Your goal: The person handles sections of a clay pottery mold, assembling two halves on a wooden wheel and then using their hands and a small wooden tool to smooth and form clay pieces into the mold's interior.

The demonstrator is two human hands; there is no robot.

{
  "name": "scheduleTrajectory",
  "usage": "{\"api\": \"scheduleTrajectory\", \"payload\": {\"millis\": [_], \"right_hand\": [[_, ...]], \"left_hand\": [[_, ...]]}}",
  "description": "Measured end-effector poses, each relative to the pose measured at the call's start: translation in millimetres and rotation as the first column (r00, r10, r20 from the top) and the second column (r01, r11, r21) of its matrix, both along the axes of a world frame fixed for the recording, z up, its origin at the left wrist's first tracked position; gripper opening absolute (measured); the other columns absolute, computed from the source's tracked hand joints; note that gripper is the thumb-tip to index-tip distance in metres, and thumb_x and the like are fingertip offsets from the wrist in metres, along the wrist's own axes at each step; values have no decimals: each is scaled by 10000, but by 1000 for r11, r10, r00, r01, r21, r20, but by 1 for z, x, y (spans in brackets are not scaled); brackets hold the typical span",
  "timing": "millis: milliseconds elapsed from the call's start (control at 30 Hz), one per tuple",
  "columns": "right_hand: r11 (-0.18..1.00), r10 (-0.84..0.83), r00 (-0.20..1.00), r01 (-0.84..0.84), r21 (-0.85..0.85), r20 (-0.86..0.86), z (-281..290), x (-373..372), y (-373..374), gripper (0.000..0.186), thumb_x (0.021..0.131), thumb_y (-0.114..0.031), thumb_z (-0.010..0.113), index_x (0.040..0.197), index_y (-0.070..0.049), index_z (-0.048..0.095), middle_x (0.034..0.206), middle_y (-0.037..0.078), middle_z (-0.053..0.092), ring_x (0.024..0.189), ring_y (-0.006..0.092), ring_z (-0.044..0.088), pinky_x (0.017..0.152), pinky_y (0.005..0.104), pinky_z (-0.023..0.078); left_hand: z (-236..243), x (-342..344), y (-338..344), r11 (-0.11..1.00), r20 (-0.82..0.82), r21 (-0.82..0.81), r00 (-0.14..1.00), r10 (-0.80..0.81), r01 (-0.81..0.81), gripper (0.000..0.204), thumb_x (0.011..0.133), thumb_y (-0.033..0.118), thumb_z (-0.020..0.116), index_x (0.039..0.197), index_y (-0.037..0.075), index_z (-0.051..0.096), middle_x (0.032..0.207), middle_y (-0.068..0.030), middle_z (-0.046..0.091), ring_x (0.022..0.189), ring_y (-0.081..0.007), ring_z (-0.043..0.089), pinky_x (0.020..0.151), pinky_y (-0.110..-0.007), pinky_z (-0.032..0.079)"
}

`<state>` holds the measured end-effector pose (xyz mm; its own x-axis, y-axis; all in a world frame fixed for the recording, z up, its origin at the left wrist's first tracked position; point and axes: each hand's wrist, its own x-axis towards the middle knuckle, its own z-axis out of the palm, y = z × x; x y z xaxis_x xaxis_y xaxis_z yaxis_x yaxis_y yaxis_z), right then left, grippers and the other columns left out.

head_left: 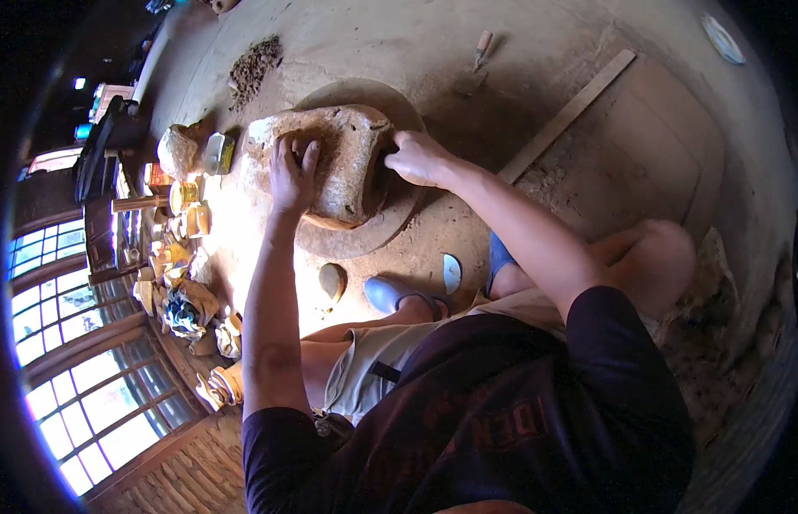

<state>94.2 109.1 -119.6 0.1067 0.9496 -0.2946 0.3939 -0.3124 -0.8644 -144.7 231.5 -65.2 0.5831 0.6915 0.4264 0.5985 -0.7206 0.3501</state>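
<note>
A tan, rough-surfaced, block-shaped piece rests on a round flat board on the floor ahead of me. Its right side looks dark and hollowed. My left hand lies on its top near the left end, fingers spread and pressed to the surface. At the upper right corner, beside the dark side, my right hand is closed, with the fingers curled at the edge. Whether those fingers grip the rim or a small tool is hidden from view.
A trowel and a long wooden board lie beyond on the right. Dark crumbs are heaped at the far left. A clear container and a yellow tin stand left. Nearer me lies a flat oval piece beside a blue clog.
</note>
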Motion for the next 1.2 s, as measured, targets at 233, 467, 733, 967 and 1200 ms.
{"api": "scheduleTrajectory", "payload": {"millis": [233, 467, 733, 967, 1200], "right_hand": [[947, -17, 934, -100, 306, 357, 28, -30, -32, 260, 893, -195, 618, 1055, 8, 611, 828, 256, 722, 804, 442, 726, 746, 550, 578], [891, 210, 946, -289, 350, 246, 32, -48, -75, 319, 973, -339, 623, 946, -24, 672, 750, 217, 718, 731, 388, 741, 679, 521, 572], [945, -313, 453, 238, -225, -835, -12, -37, -44, 234, 1000, -265, 676, 1045, -38, 710, 918, 97, 725, 679, 158, 707, 577, 308, 581], [976, -203, 449, 169, -140, -870, -9, -30, -38, 272, 942, -155, 657, 1144, 27, 663, 984, 139, 716, 655, 157, 694, 554, 325, 569], [995, 97, 873, -76, 64, -479, -18, -52, -57, 375, 950, -151, 615, 1260, 57, 648, 811, 122, 709, 585, 140, 655, 543, 324, 534]], "left_hand": [[3, 5, -4, 998, -10, -53, 999, 34, -34, 454, 1009, 379, 640, 1206, -28, 609, 1135, -239, 614, 1076, -438, 569, 946, -502, 451], [-1, -3, -2, 997, -21, -46, 998, 67, -68, 451, 1010, 375, 640, 1235, -15, 609, 1161, -234, 624, 1105, -440, 575, 969, -506, 455], [-5, -1, -1, 997, -27, -22, 997, 68, -68, 448, 1000, 374, 663, 1228, -8, 610, 1141, -230, 630, 1068, -437, 591, 934, -507, 467], [-1, -1, 0, 996, -42, -61, 997, 67, -70, 460, 1005, 398, 649, 1206, -14, 611, 1124, -234, 621, 1058, -445, 582, 927, -515, 456], [-1, 4, -4, 995, -32, -45, 996, 85, -86, 458, 1009, 415, 640, 1183, -8, 609, 1134, -238, 612, 1081, -444, 571, 943, -518, 444]]}}
